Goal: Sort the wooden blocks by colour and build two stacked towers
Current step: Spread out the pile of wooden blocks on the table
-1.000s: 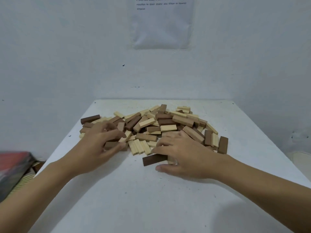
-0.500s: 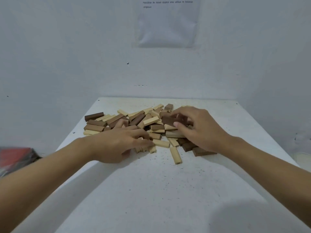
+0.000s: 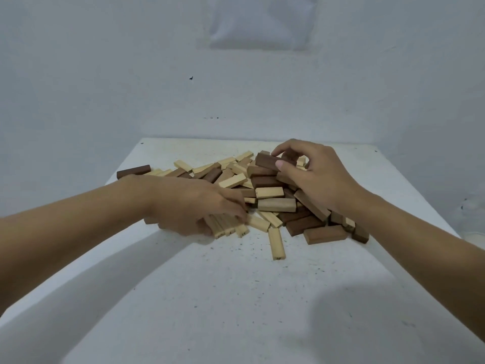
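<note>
At the far right of the heap, the right hand [image 3: 315, 179] pinches a dark brown block [image 3: 266, 162] between thumb and fingertips, at the top of the pile. Nearer, the left hand [image 3: 191, 206] curls its fingers over a few pale blocks [image 3: 229, 228] lying side by side on the bench [image 3: 236, 298], at the near left edge of the heap [image 3: 270, 195], where brown and pale pieces lie mixed. The blocks look light, rigid and smooth-faced. Gripping each across its long sides should hold best, and loose neighbours may slide. No marks show on the wood, and the sheet [image 3: 262, 22] on the wall is unreadable.
</note>
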Action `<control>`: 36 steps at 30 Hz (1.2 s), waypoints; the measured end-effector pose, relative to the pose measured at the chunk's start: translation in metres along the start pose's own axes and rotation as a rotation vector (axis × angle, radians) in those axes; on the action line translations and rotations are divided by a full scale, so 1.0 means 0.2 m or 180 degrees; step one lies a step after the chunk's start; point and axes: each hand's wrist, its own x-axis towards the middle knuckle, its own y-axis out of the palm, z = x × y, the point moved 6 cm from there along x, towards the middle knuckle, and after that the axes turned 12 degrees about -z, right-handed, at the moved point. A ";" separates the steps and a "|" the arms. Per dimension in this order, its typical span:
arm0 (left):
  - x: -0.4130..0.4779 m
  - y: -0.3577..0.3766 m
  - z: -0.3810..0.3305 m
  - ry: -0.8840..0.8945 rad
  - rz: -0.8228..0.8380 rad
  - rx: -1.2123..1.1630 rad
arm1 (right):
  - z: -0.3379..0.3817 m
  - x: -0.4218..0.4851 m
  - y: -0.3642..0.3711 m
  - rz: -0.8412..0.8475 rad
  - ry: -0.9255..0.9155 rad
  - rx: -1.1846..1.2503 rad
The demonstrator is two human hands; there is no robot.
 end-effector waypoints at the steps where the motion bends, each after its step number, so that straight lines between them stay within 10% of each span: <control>1: 0.01 -0.01 0.01 -0.0060 -0.0004 -0.0120 | -0.01 0.00 0.01 0.0018 0.0017 -0.0001; 10: 0.03 0.02 0.04 -0.0394 -0.0452 -0.0813 | -0.01 -0.03 0.04 0.0051 -0.0017 0.0031; 19: -0.18 -0.13 0.34 -0.1923 -0.2348 -0.1515 | 0.00 0.12 0.09 -0.0044 0.0030 -0.0086; 26: -0.06 0.01 0.32 -0.2466 -0.2012 -0.0445 | 0.03 0.20 0.23 -0.0061 -0.0316 -0.0773; 36: 0.00 0.06 0.28 -0.2600 -0.1814 -0.0817 | -0.01 0.21 0.25 0.0293 -0.0179 -0.0731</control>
